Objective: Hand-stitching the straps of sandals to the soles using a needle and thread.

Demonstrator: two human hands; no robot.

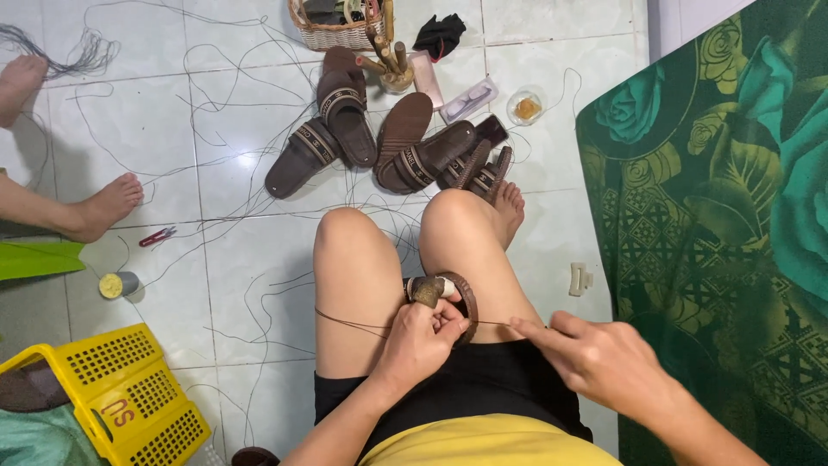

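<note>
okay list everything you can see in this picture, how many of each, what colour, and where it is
sandal piece: one, brown, between the knees, held
thread: one strand, dark, stretched across the thighs
finished sandals: about five, brown with striped bands, on the tiles ahead
wicker basket: one, tan, top centre
snips: one pair, red handles, floor at left
thread spool: one, yellow top, floor at left
crate: one, yellow, bottom left
hair clip: one, cream, floor at right
patterned cloth: one, green, right side
another person's feet: two, bare, left edge
left hand: grips the sandal piece
right hand: pinches the thread
</note>
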